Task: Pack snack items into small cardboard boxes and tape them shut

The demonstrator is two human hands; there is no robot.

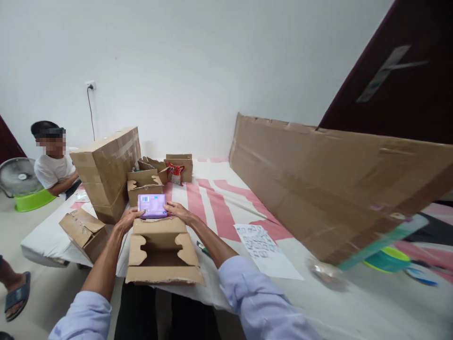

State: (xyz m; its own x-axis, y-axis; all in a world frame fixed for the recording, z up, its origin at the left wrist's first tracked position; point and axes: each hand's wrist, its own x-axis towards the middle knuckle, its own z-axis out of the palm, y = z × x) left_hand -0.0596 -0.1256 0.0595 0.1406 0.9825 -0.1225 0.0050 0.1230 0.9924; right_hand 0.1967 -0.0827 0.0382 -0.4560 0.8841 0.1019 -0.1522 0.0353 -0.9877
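Observation:
Both my hands grip a flat purple plastic packet [153,206] with a barcode label, one at each side. My left hand [131,219] has its fingers on the left edge, and my right hand [178,212] pinches the right edge. Just below the packet, an open cardboard box [163,275] sits at the near edge of the cloth-covered surface, its flaps spread outward and its inside dark. Behind the packet stands another open cardboard box [144,184]. Near my right forearm lies a small dark-and-green object [204,249], partly hidden.
A tall carton [106,170] stands at left, with a closed box [83,229] before it. A red packet [175,173] rests by the rear boxes. A printed sheet [267,250] lies right, beside a large cardboard panel [318,179]. A person [53,165] sits far left near a fan [21,177].

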